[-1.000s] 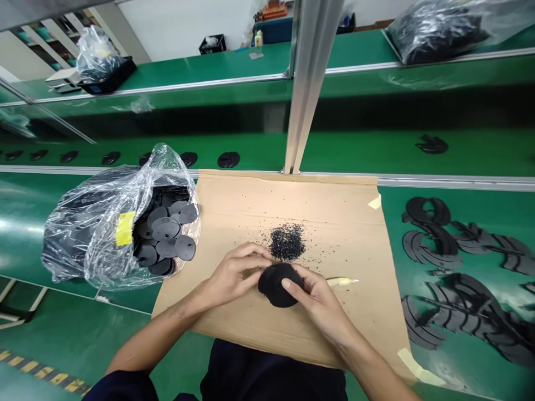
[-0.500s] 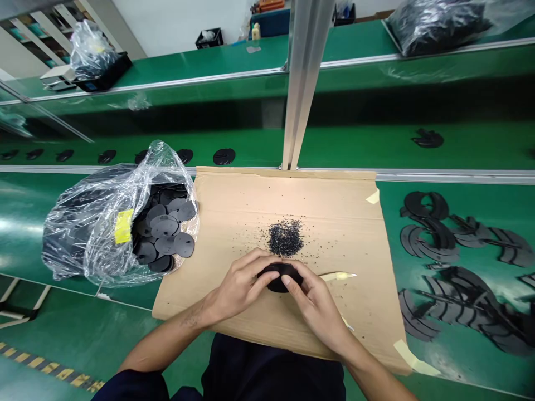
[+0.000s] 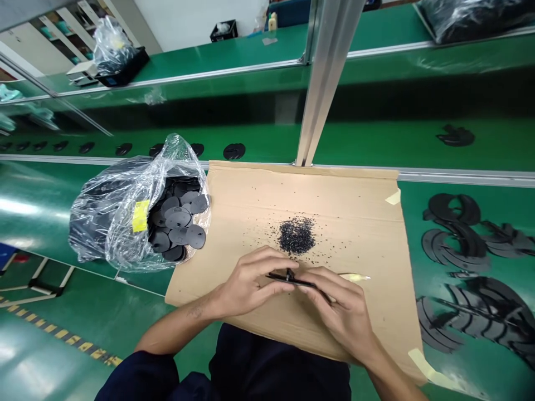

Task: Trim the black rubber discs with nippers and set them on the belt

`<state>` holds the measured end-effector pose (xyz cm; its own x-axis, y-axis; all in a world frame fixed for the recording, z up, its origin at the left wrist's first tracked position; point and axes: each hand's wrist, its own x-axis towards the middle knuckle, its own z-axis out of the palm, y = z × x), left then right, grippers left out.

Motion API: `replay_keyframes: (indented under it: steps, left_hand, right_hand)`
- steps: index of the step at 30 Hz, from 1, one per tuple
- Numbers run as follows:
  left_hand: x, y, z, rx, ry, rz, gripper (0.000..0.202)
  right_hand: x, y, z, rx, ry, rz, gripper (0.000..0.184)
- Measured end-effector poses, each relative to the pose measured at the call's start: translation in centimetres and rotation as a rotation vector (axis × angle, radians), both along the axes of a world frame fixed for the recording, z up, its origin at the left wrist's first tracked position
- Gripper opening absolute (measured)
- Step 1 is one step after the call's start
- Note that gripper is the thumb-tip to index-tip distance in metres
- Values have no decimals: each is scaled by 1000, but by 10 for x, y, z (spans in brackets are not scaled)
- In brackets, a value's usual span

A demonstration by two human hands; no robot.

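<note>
Thin black disc (image 3: 301,282) is pinched pretty much edge-on by left hand (image 3: 253,278) and right hand (image 3: 345,306) over the brown cardboard sheet (image 3: 234,195), probably so its stubby black peg (image 3: 290,274) can be reached.

This looks like a factory assembly workshop: a long green-topped workbench (image 3: 37,181) with an aluminium post (image 3: 328,83) runs across the view, and yellow-and-black tape (image 3: 62,334) stripes the green floor (image 3: 121,314). Parts lie in bulk, with black discs (image 3: 178,217) spilling from a clear plastic bag (image 3: 121,236), curved black pieces (image 3: 470,245) grouped at the right, and a heap of tiny black bits (image 3: 296,236) on a taped-down cardboard sheet (image 3: 238,192).
</note>
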<state>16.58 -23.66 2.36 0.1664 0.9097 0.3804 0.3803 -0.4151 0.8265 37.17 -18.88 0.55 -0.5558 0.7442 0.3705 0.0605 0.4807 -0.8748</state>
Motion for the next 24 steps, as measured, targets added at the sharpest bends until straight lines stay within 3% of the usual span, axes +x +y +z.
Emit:
replay_keyframes:
  steps: [4,11,14,20,24]
  left_hand:
    - [2,1,7,19,6,-74,37]
    - [6,-2,6,101,20,-35,31]
    - [6,-2,6,83,27,-78,31]
    - [7,-4,5,81,1,-59,23]
    - [9,-7,0,87,-32,-55,29]
  right_hand:
    - [1,-1,1,27,45,19,32]
    - [6,-6,7,10,14,14,36]
    - [8,-9,8,28,-23,-6,37]
    - [10,-10,11,32,-8,-8,34]
    - [9,-11,8,0,-8,-4,25]
